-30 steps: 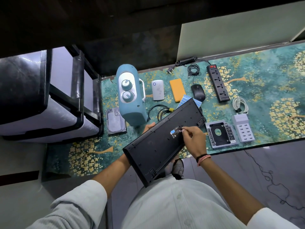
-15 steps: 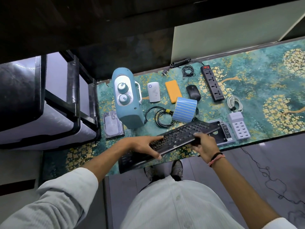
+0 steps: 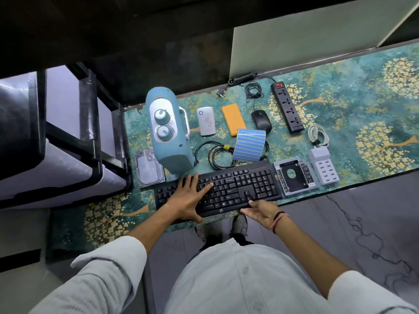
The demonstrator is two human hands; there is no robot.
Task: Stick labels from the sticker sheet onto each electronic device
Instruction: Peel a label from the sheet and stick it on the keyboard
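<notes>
A black keyboard (image 3: 240,184) lies keys-up on the green patterned mat (image 3: 362,105), near its front edge. My left hand (image 3: 189,197) rests flat on the keyboard's left part, fingers spread. My right hand (image 3: 260,209) is open at the keyboard's front edge, fingertips touching it. A curled blue striped sticker sheet (image 3: 249,145) lies just behind the keyboard. Around it sit a blue speaker (image 3: 167,130), a hard drive (image 3: 148,169), a white power bank (image 3: 205,120), an orange power bank (image 3: 233,118), a black mouse (image 3: 261,120), a power strip (image 3: 287,107), a drive caddy (image 3: 293,175) and a white USB charger (image 3: 323,165).
Black cables (image 3: 217,154) coil between the speaker and the sticker sheet. A white cable (image 3: 317,137) lies behind the charger. A dark-framed storage unit (image 3: 68,137) stands at the left. My feet (image 3: 238,223) are on grey floor below the mat, with a thin wire (image 3: 353,223) trailing at right.
The keyboard was held tilted, underside up, with my right hand pressing a label on it. It has been turned over and laid flat on the mat, and both hands have opened.
</notes>
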